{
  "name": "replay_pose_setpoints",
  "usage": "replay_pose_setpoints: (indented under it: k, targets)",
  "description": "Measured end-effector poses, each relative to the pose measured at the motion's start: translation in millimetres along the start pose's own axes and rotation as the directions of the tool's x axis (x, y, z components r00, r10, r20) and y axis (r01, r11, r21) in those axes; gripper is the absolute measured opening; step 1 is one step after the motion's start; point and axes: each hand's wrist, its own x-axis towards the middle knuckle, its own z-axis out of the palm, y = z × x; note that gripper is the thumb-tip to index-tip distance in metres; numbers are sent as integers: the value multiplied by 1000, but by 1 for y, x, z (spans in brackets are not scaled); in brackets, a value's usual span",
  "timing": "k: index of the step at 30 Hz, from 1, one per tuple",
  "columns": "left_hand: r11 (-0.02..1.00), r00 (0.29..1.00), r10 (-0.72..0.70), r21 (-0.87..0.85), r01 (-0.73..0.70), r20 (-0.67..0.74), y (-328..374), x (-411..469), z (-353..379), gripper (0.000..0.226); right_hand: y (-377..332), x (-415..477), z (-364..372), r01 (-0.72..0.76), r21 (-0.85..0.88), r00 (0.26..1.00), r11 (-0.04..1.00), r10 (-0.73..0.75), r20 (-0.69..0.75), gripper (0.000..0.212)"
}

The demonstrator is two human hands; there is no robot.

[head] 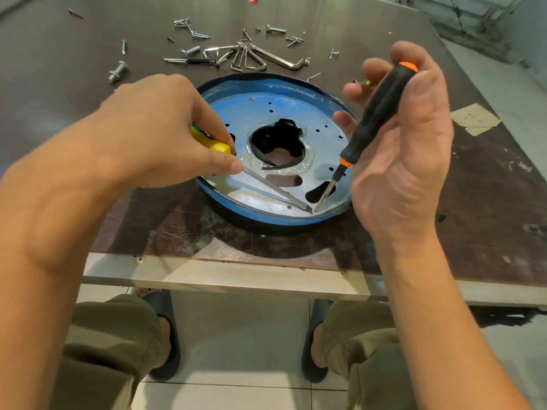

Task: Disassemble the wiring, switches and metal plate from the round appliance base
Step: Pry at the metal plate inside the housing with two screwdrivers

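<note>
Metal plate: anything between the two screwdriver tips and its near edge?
Nothing visible. The yellow screwdriver in the left hand and black screwdriver in the right hand both reach the metal plate at its near edge.

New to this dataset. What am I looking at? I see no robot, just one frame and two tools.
There is no machine here. A person works with bare hands, and the single picture comes from a camera worn on their head, looking down past the hands to their knees. On the table lies the round appliance base, blue-rimmed, with a holed metal plate inside it. The left hand grips a yellow-handled screwdriver, and the right hand holds a black-and-orange screwdriver. Both tips meet at the plate's near edge, perhaps to pry it up. Behind the base lie loose fasteners and hex keys.
</note>
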Motion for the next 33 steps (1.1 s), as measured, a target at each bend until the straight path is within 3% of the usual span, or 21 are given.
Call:
replay_pose_setpoints:
  k: [10,15,20,25,30,33]
  targets:
    - [1000,1000,-1,5,1,-24,-2,0,1,40,1,0,-2,18,13,1000,1000,-18,25,27]
    - [1000,999,8,1,-8,-31,-1,-1,2,43,3,1,-1,68,-100,998,993,-66,19,27]
    - [1000,1000,5,1,-5,-26,-2,0,1,41,1,0,-4,11,0,999,1000,-11,41,31]
    - [1000,999,0,-4,0,-32,0,-1,1,40,4,1,-1,67,-79,997,995,-63,55,27]
    - [1000,1000,1,-1,-1,-22,1,-1,1,42,1,1,-5,10,8,999,1000,-10,53,32]
    - [1000,1000,-6,-2,6,-26,1,-1,0,41,1,0,-2,20,-27,997,999,-18,71,26]
